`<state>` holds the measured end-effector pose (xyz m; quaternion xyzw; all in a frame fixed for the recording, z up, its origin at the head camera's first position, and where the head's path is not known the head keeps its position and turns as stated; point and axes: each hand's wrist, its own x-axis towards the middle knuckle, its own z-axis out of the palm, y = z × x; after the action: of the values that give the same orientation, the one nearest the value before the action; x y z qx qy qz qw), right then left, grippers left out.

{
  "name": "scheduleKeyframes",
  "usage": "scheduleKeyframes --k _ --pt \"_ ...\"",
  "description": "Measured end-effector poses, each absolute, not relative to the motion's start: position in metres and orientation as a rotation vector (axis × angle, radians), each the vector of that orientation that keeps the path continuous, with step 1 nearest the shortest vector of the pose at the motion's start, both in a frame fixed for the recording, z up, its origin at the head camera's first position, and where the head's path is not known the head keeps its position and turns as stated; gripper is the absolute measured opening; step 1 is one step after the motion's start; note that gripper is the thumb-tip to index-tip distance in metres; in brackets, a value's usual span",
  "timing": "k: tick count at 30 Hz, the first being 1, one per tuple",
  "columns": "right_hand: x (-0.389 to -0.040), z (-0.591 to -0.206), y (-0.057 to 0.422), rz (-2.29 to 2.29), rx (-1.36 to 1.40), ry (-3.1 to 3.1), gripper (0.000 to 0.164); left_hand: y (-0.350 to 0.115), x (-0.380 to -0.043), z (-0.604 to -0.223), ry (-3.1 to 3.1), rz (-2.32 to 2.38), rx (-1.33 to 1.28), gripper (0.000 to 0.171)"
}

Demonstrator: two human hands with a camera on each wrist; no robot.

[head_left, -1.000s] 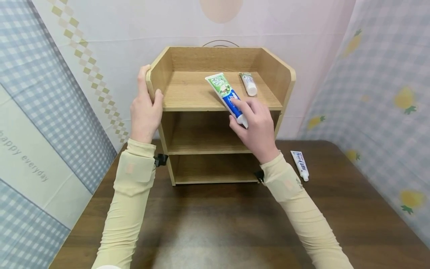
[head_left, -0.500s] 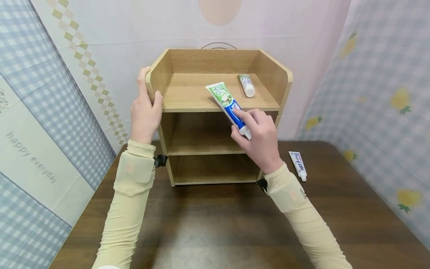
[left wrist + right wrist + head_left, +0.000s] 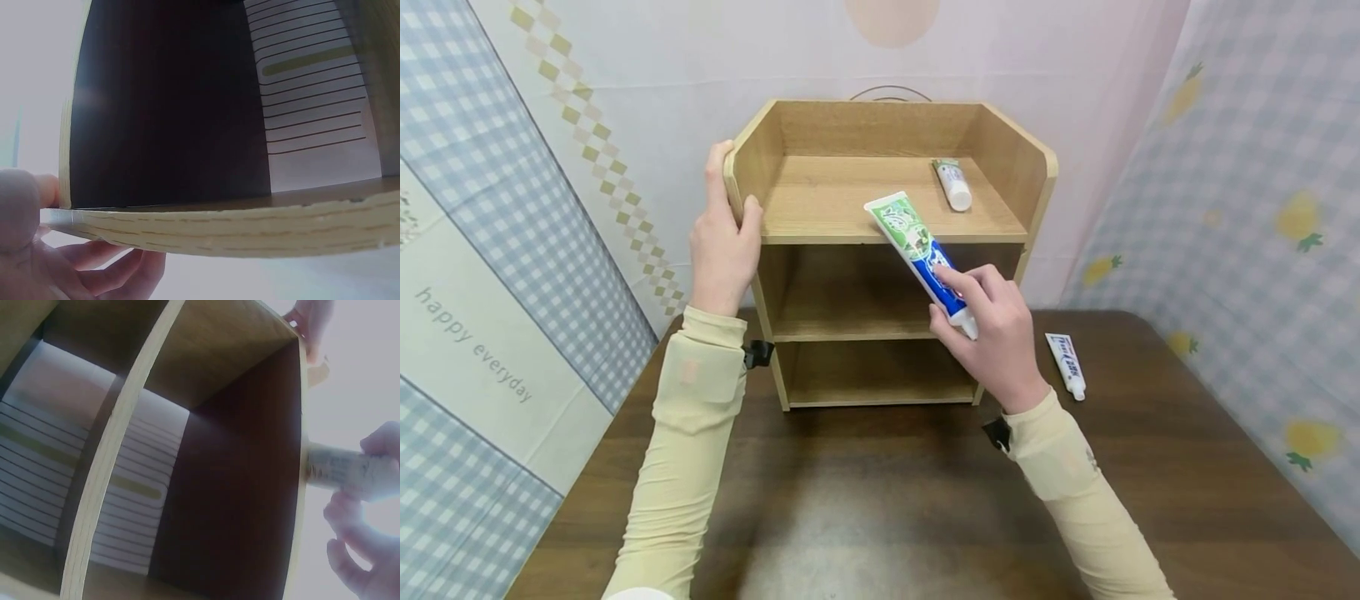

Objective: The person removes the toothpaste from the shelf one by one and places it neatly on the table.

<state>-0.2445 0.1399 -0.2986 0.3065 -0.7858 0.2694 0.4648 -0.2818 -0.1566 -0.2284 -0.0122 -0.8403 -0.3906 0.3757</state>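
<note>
My left hand (image 3: 724, 250) grips the upper left side panel of a light wooden shelf unit (image 3: 835, 196), thumb inside and fingers outside. The left wrist view shows that hand (image 3: 94, 269) around the panel's edge. My right hand (image 3: 992, 337) pinches a green and blue toothpaste tube (image 3: 916, 246) near its white cap. The tube tilts, its flat end toward the top shelf and overlapping the shelf's front edge in the head view. In the right wrist view the tube (image 3: 340, 469) looks washed out by glare. A smaller toothpaste tube (image 3: 953, 183) with a white cap lies on the top shelf.
A white toothpaste tube (image 3: 1066, 367) lies on the dark wooden table (image 3: 880, 500), right of the shelf unit. Two lower compartments, including the middle one (image 3: 850, 292), face me. Patterned cloth hangings (image 3: 1210, 208) surround the table at the back and sides.
My right hand has drawn the green and blue toothpaste tube down and slightly right, back from the top shelf. The left hand keeps its grip on the panel.
</note>
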Motion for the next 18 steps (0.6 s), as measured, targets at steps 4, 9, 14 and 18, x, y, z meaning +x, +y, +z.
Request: scheduleKeyframes --k 4,9,14,18 --pt "-0.241 -0.299 0.153 0.674 0.815 -1.949 0.042 -0.156 -0.282 -0.228 -2.147 -0.982 -0.031 0.056" --pt "-0.238 -0.303 0.164 0.689 0.855 -1.973 0.047 -0.156 -0.282 -0.228 -2.151 -0.973 -0.026 0.057" --pt "-0.236 -0.312 0.172 0.790 0.881 -1.978 0.048 -0.156 -0.282 -0.227 -2.153 -0.973 -0.024 0.056" --pt "-0.235 -0.320 0.181 0.893 0.890 -1.948 0.049 -0.156 -0.282 -0.228 -2.154 -0.976 -0.024 0.056"
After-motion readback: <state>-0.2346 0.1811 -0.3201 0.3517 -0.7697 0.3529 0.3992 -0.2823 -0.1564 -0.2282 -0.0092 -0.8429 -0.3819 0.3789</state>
